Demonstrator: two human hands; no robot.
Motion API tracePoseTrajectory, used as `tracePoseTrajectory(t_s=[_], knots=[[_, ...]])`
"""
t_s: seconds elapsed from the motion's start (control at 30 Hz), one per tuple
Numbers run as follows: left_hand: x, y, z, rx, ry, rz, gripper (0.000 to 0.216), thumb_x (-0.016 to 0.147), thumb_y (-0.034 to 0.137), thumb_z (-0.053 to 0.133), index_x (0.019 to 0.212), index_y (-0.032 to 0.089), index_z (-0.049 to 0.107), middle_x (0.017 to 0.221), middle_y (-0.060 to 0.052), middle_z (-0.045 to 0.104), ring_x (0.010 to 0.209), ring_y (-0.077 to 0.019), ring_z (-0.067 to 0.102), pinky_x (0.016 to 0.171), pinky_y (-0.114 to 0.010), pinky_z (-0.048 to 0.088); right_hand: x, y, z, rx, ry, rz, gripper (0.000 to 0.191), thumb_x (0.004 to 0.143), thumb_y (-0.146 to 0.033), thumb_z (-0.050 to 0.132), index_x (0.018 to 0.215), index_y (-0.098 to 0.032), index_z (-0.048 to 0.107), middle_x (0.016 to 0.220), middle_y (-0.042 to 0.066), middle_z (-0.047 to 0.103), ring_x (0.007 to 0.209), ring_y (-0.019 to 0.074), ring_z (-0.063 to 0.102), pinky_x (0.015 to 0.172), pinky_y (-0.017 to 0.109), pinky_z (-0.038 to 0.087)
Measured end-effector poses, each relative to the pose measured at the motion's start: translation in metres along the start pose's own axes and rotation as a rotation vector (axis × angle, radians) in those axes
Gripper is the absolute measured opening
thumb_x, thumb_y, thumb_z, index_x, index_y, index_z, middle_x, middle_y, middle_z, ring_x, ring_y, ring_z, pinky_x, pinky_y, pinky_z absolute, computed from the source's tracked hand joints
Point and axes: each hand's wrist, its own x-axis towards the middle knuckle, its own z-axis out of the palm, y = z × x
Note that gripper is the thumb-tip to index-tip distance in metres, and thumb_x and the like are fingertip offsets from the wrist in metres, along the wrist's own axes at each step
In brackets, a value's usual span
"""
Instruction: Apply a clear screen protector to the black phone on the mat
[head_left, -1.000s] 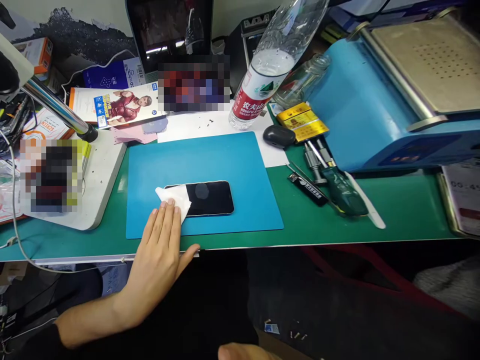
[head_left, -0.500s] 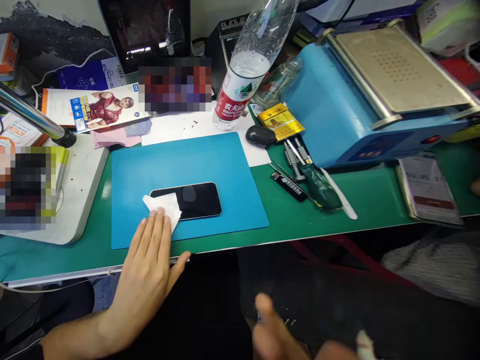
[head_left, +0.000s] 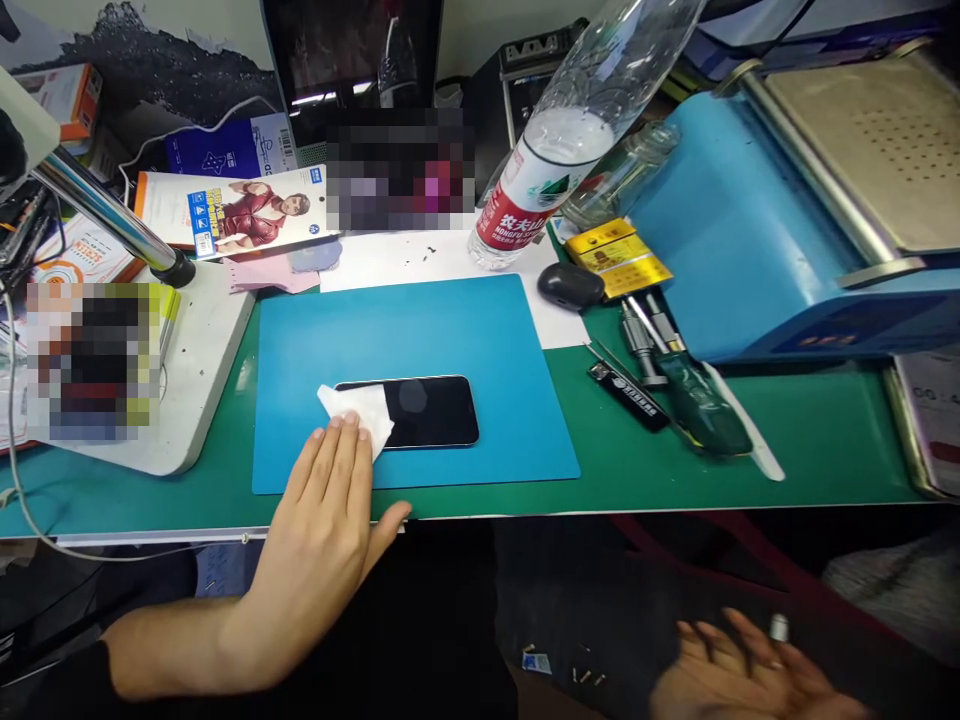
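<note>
My left hand (head_left: 326, 525) lies flat with its fingers stretched out. Its fingertips rest on a white tissue (head_left: 367, 412) that covers the left end of a smartphone (head_left: 439, 415). The phone lies face up, its black screen showing a dull smudge near the middle. Under it is a blue mat (head_left: 390, 320). Low at the right, away from the table, my right hand (head_left: 739, 670) is palm up with its fingers apart and partly curled. A small white piece shows by one fingertip; whether it is held or worn I cannot make out.
Right of the mat lie a black lighter (head_left: 626, 395), a green-handled screwdriver (head_left: 701, 405), a black oval case (head_left: 570, 287) and a yellow packet (head_left: 619, 258). A water bottle (head_left: 525, 195) and a blue machine (head_left: 720, 230) stand behind. A white lamp base (head_left: 202, 390) is at left.
The view has swung so the table items appear further right. My right hand has moved right and its palm now shows. My left hand stays on the tissue.
</note>
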Motion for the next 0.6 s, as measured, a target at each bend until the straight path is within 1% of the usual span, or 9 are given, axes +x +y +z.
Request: tracePoseTrajectory(t_s=[0.07,0.1,0.13,0.2,0.27,0.33,0.47,0.53,0.6], knots=[[0.011,0.003,0.006,0.005,0.003,-0.027,0.086,0.112,0.046,0.052,0.169,-0.008,0.017,0.162,-0.033,0.046,0.151,-0.0427,0.051,0.124,-0.057,0.051,0.008,0.023,0.002,0.067,-0.09,0.063,0.016,0.09,-0.052,0.065,0.088,-0.04,0.075,0.132,0.006,0.076,0.117,0.0305,0.073,0.082,0.055,0.067],[0.015,0.005,0.009,0.015,0.01,-0.037,0.086,0.112,0.047,0.052,0.167,-0.011,0.021,0.161,-0.034,0.047,0.152,-0.0432,0.051,0.125,-0.056,0.051,0.013,0.033,0.001,0.088,-0.121,0.11,0.012,0.089,-0.044,0.069,0.087,-0.032,0.073,0.125,0.008,0.076,0.107,0.0282,0.074,0.079,0.051,0.067],[0.017,0.008,0.01,0.027,0.014,-0.044,0.085,0.113,0.048,0.051,0.165,-0.012,0.025,0.16,-0.035,0.048,0.151,-0.0437,0.051,0.125,-0.056,0.051,0.018,0.043,0.0,0.1,-0.134,0.164,0.012,0.091,-0.038,0.072,0.089,-0.026,0.071,0.117,0.009,0.076,0.097,0.0241,0.074,0.075,0.045,0.067],[0.014,0.014,0.01,0.051,0.013,-0.034,0.084,0.113,0.05,0.05,0.162,-0.014,0.032,0.159,-0.035,0.049,0.15,-0.0443,0.052,0.124,-0.055,0.052,0.03,0.061,-0.004,0.114,-0.139,0.259,0.017,0.098,-0.034,0.072,0.098,-0.018,0.068,0.105,0.005,0.072,0.084,0.0156,0.069,0.069,0.031,0.062],[0.005,0.018,0.006,0.067,-0.002,-0.002,0.083,0.112,0.052,0.05,0.161,-0.014,0.035,0.159,-0.034,0.05,0.15,-0.0438,0.053,0.123,-0.054,0.053,0.041,0.075,-0.008,0.113,-0.148,0.335,0.02,0.102,-0.034,0.071,0.104,-0.015,0.067,0.1,0.002,0.069,0.077,0.0115,0.065,0.064,0.024,0.057],[0.001,0.019,0.003,0.077,-0.012,0.02,0.083,0.112,0.053,0.051,0.159,-0.014,0.039,0.159,-0.033,0.05,0.149,-0.0432,0.054,0.122,-0.052,0.054,0.049,0.088,-0.011,0.104,-0.168,0.4,0.02,0.103,-0.035,0.071,0.106,-0.015,0.067,0.098,0.001,0.068,0.074,0.0106,0.064,0.061,0.023,0.056],[0.015,0.019,0.006,0.074,0.0,0.034,0.079,0.112,0.054,0.049,0.153,-0.014,0.048,0.159,-0.034,0.05,0.148,-0.0432,0.056,0.124,-0.052,0.052,0.06,0.103,-0.01,0.103,-0.202,0.485,0.019,0.104,-0.034,0.07,0.107,-0.015,0.066,0.098,0.001,0.068,0.07,0.0093,0.061,0.059,0.022,0.054],[0.023,0.022,0.009,0.066,-0.009,0.021,0.08,0.112,0.055,0.049,0.155,-0.013,0.047,0.16,-0.034,0.049,0.149,-0.0435,0.054,0.126,-0.053,0.05,0.065,0.105,-0.01,0.108,-0.221,0.487,0.019,0.104,-0.034,0.07,0.108,-0.015,0.066,0.098,0.001,0.068,0.069,0.009,0.06,0.059,0.022,0.054],[0.024,0.027,0.01,0.05,-0.035,0.009,0.083,0.111,0.055,0.051,0.159,-0.012,0.042,0.164,-0.032,0.047,0.154,-0.0436,0.049,0.128,-0.054,0.047,0.069,0.104,-0.012,0.108,-0.238,0.464,0.02,0.104,-0.035,0.07,0.108,-0.015,0.067,0.096,0.0,0.067,0.069,0.009,0.06,0.059,0.022,0.054]])
